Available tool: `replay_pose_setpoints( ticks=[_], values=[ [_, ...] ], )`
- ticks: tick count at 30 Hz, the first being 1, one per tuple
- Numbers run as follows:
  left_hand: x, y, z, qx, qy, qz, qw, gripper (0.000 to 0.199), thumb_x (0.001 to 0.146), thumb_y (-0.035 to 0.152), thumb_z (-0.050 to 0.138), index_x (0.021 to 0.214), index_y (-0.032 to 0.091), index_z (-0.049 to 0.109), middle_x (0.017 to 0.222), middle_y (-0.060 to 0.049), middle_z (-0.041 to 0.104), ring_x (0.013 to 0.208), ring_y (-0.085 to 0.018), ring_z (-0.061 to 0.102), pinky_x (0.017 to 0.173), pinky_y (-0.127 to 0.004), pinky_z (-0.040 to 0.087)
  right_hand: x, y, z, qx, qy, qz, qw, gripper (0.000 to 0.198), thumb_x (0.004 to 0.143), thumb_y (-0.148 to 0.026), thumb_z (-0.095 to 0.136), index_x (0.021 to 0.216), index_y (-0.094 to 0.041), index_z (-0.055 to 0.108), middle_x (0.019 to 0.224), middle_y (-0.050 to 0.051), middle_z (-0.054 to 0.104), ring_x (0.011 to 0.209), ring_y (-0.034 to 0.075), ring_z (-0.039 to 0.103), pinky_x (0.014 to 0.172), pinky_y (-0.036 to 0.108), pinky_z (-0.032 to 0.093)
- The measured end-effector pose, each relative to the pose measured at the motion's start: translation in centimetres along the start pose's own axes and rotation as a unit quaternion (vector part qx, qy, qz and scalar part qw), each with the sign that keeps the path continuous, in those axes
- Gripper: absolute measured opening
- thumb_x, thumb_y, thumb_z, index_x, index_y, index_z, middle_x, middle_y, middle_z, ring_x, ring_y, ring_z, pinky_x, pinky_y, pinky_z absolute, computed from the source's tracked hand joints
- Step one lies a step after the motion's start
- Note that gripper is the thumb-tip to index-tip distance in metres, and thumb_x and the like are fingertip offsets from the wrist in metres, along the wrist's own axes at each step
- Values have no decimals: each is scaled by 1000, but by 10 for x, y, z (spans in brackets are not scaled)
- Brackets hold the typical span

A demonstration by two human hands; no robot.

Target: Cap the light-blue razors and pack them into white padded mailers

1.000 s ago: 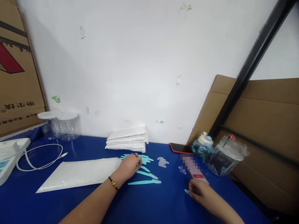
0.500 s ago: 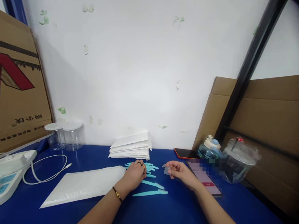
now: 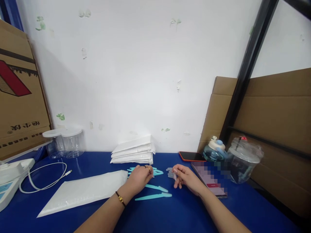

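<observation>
Several teal eyebrow razors (image 3: 159, 172) lie in a loose pile at the middle of the table. Two more razors lie apart, nearer me; one is the front razor (image 3: 153, 196). My left hand (image 3: 141, 176) is over the pile with its fingers curled and closed; whatever is between the fingertips is hidden. To the right, my right hand (image 3: 186, 177) pinches a small clear plastic cap (image 3: 174, 176) between thumb and forefinger, with its other fingers loosely bent. More clear caps (image 3: 169, 171) lie on the table just left of it.
A white padded mailer (image 3: 82, 192) lies at the left, with a stack of mailers (image 3: 132, 152) by the wall. Phones, including an orange-edged phone (image 3: 191, 156), a bottle (image 3: 213, 150) and a lidded cup (image 3: 243, 160) stand right. A white cable (image 3: 43, 187) and jars (image 3: 73, 144) are left.
My left hand has lifted slightly, and a razor that showed beneath it is no longer visible there. My right hand has turned, singling out one cap; other caps now lie beside it.
</observation>
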State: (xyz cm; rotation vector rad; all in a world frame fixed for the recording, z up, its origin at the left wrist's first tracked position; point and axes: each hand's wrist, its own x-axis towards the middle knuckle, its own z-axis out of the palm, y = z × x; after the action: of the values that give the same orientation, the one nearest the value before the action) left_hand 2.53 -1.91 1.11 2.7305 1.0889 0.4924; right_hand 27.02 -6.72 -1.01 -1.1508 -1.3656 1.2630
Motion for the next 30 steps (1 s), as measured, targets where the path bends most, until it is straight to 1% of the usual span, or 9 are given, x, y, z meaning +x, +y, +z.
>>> replay_pose_setpoints(
  ticks=[3,6,9,11,14,18,20,24,30],
  values=[
    [-2,-1,4,-48,-23,-10,999,14,87,25,41,84,20,54,83,-1,61,73,-14,55,65,-24,36,-1,-1,1,23,-9,-1,1000,40,75,-55,60,86,-17,51,68,-2,59,56,15,65,46,20,42],
    [-7,3,4,-72,-54,5,996,13,83,25,44,81,20,56,81,-1,62,74,-15,54,62,-22,36,-3,-1,0,-15,-24,-6,1000,41,73,-50,64,91,-14,57,63,0,61,56,13,62,50,22,44],
    [-13,12,3,-87,-97,21,991,12,80,27,48,80,21,58,75,1,62,66,-13,53,57,-21,35,-5,-1,-3,-66,-31,-12,997,47,69,-47,69,100,-13,59,66,1,63,50,11,59,43,20,38],
    [-15,18,2,-101,-115,25,988,12,80,29,49,81,22,58,72,2,62,63,-12,52,56,-21,34,-5,-1,-6,-85,-28,-18,996,46,66,-44,71,98,-15,59,67,-1,61,43,8,55,37,18,32],
    [-12,19,6,-116,-93,6,989,14,81,29,46,82,21,58,74,1,61,65,-12,53,57,-21,36,-5,0,-8,-108,-24,-14,994,38,64,-43,73,87,-15,60,63,-3,59,37,5,47,36,17,30],
    [-5,7,18,-114,-47,-20,992,13,81,27,48,81,19,58,82,-1,59,74,-14,53,65,-22,39,-5,3,-7,-141,-36,-7,989,36,66,-44,72,82,-14,63,64,1,61,53,12,58,46,21,41],
    [-2,2,24,-126,-41,-24,991,13,81,28,48,82,19,58,84,-1,59,77,-14,52,68,-23,40,-5,3,-4,-179,-30,-25,983,32,68,-43,70,79,-14,64,61,1,60,57,14,58,50,23,42],
    [-1,-3,30,-140,-40,-28,989,12,81,27,49,82,19,57,82,-1,58,76,-14,52,67,-24,40,-4,5,0,-283,0,-81,956,23,71,-39,67,72,-16,66,62,1,58,57,13,53,52,23,39],
    [1,-4,30,-135,-41,-15,990,12,81,27,49,80,19,57,80,-1,58,74,-14,52,67,-24,40,0,13,3,-320,1,-99,942,20,74,-36,65,70,-17,67,67,1,57,57,11,49,52,22,37]
  ],
)
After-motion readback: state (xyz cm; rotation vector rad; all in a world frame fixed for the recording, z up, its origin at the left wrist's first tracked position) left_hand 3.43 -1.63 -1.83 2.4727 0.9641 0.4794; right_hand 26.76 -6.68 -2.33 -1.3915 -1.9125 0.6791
